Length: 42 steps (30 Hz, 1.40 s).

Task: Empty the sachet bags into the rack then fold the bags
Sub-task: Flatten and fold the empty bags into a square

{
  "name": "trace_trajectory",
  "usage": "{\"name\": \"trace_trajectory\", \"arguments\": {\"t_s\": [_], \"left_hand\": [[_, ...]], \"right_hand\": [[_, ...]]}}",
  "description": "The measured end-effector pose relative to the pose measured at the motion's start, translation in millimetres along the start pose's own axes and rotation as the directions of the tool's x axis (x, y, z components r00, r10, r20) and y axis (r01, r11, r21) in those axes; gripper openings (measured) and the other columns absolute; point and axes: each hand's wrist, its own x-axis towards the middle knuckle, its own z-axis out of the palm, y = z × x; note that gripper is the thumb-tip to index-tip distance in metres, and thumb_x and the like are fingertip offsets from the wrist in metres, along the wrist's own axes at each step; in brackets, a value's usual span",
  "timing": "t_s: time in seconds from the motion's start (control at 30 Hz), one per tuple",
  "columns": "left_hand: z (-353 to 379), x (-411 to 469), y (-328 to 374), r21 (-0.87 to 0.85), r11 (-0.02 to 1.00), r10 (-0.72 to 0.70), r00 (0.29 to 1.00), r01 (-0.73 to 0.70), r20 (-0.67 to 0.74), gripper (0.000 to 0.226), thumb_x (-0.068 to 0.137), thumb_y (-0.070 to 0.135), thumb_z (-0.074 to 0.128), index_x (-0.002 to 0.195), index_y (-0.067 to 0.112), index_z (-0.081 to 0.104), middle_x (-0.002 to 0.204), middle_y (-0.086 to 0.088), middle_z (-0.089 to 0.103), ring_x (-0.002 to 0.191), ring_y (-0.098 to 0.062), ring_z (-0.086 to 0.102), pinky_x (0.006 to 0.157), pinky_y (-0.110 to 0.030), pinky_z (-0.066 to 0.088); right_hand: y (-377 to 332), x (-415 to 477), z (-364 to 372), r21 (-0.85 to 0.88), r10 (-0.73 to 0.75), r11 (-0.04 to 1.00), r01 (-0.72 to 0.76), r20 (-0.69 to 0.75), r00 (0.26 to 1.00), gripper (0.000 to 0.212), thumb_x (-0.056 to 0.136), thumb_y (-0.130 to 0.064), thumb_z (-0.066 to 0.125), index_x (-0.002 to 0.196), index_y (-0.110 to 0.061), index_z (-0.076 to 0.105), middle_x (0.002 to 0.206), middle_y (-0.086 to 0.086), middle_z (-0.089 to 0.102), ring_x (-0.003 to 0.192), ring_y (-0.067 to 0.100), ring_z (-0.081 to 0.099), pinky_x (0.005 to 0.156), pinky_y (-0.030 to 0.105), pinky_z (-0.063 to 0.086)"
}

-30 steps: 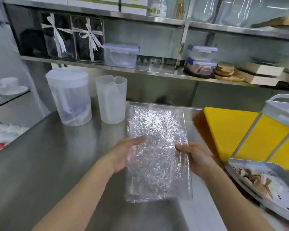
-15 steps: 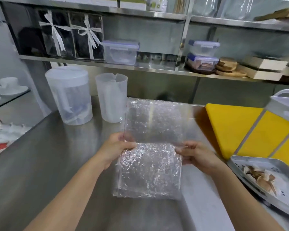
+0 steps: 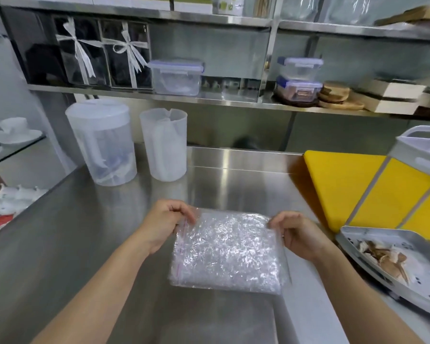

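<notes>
A crinkled clear sachet bag (image 3: 227,252) lies folded in half on the steel counter (image 3: 85,244), its zip strip along the left side. My left hand (image 3: 165,223) pinches the bag's far left corner. My right hand (image 3: 299,235) pinches its far right corner. A grey perforated rack (image 3: 353,240) sits at the right edge and holds brown and white pieces (image 3: 385,256).
A yellow cutting board (image 3: 345,184) lies behind the rack, with a white basket (image 3: 422,150) above it. Two translucent plastic jugs (image 3: 102,142) (image 3: 164,145) stand at the back left. Shelves behind hold lidded containers (image 3: 176,75) and ribboned boxes (image 3: 102,53).
The bag lay flat and full length; both hands lifted its far half and brought it over the near half, so it now lies folded double, closer to me.
</notes>
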Motion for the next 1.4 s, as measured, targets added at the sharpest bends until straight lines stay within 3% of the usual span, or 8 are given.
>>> {"name": "trace_trajectory", "arguments": {"t_s": [0.1, 0.27, 0.47, 0.67, 0.83, 1.1, 1.27, 1.4], "left_hand": [[3.5, 0.0, 0.3, -0.017, 0.999, -0.047, 0.997, 0.048, 0.058, 0.045, 0.078, -0.022, 0.035, 0.055, 0.006, 0.063, 0.058, 0.007, 0.068, 0.053, -0.004, 0.053, 0.041, -0.010, 0.035], [7.2, 7.1, 0.8, 0.043, 0.999, 0.011, 0.997, -0.008, -0.081, 0.018, 0.075, 0.004, 0.060, 0.077, 0.022, 0.060, 0.088, -0.001, 0.060, 0.087, -0.021, 0.054, 0.067, -0.025, 0.043], [55.3, -2.2, 10.7, 0.134, 0.991, -0.060, 0.819, -0.020, 0.570, 0.080, 0.062, 0.014, 0.077, 0.129, 0.030, 0.036, 0.116, 0.000, 0.063, 0.107, -0.009, 0.059, 0.092, -0.020, 0.044], [97.4, 3.1, -1.6, 0.103, 0.991, 0.054, 0.953, -0.088, 0.298, 0.026, 0.065, -0.001, 0.073, 0.088, 0.010, 0.065, 0.072, -0.003, 0.067, 0.063, -0.009, 0.061, 0.061, -0.020, 0.050], [99.3, 6.6, 4.0, -0.189, 0.976, -0.054, 0.958, 0.110, 0.281, 0.042, 0.060, 0.002, 0.076, 0.099, -0.005, 0.062, 0.092, -0.021, 0.070, 0.081, -0.030, 0.066, 0.081, -0.043, 0.053], [100.0, 7.0, -2.8, -0.285, 0.927, -0.156, 0.943, 0.243, 0.294, 0.037, 0.063, -0.004, 0.074, 0.097, -0.001, 0.061, 0.093, -0.023, 0.069, 0.082, -0.034, 0.066, 0.087, -0.051, 0.051], [96.7, 8.4, -4.8, -0.188, 0.964, -0.146, 0.967, 0.186, 0.210, 0.042, 0.056, 0.008, 0.078, 0.095, 0.002, 0.064, 0.100, -0.020, 0.071, 0.098, -0.036, 0.065, 0.093, -0.047, 0.049], [90.7, 8.2, -2.7, -0.129, 0.975, -0.155, 0.969, 0.181, 0.192, 0.032, 0.064, 0.004, 0.078, 0.093, 0.007, 0.064, 0.095, -0.012, 0.073, 0.094, -0.029, 0.067, 0.086, -0.036, 0.051]], "right_hand": [[-3.8, -2.7, 1.6, 0.047, 0.017, 0.999, -0.020, 0.063, 0.998, 0.028, 0.060, -0.021, 0.073, 0.080, -0.003, 0.070, 0.085, 0.013, 0.066, 0.070, 0.028, 0.057, 0.062, 0.031, 0.052], [-20.7, -15.3, 15.2, -0.502, -0.145, 0.851, 0.153, 0.054, 0.988, 0.025, 0.072, -0.005, 0.063, 0.081, -0.028, 0.061, 0.092, 0.007, 0.053, 0.078, 0.022, 0.047, 0.070, 0.032, 0.039], [-55.0, -36.6, 45.2, -0.703, -0.101, 0.661, 0.261, 0.261, 0.960, 0.042, 0.085, 0.004, 0.055, 0.104, -0.033, 0.053, 0.113, -0.006, 0.057, 0.108, 0.004, 0.053, 0.078, 0.011, 0.046], [-55.7, -41.3, 32.5, -0.587, -0.312, 0.780, 0.215, -0.068, 0.948, 0.076, 0.076, -0.021, 0.073, 0.138, -0.031, 0.031, 0.120, -0.004, 0.050, 0.114, 0.014, 0.049, 0.080, 0.016, 0.044], [-21.9, -47.3, 11.0, -0.126, -0.029, 0.992, 0.000, -0.232, 0.972, 0.120, 0.043, -0.056, 0.079, 0.145, -0.027, 0.023, 0.151, 0.008, 0.030, 0.137, 0.025, 0.033, 0.109, 0.041, 0.028], [3.3, -58.1, 2.0, 0.249, 0.051, 0.963, -0.099, 0.193, 0.980, 0.067, 0.063, -0.051, 0.077, 0.118, -0.016, 0.064, 0.119, 0.008, 0.067, 0.111, 0.024, 0.063, 0.083, 0.034, 0.053], [0.3, -54.6, 10.8, -0.004, 0.091, 0.996, -0.091, -0.023, 0.996, 0.014, 0.078, 0.002, 0.066, 0.087, -0.007, 0.063, 0.067, -0.003, 0.073, 0.060, 0.008, 0.068, 0.052, 0.020, 0.051], [-0.3, -47.0, 8.8, -0.093, 0.099, 0.990, -0.108, -0.097, 0.990, 0.017, 0.076, 0.001, 0.068, 0.093, 0.001, 0.068, 0.084, 0.008, 0.075, 0.074, 0.020, 0.070, 0.062, 0.029, 0.055]]}}
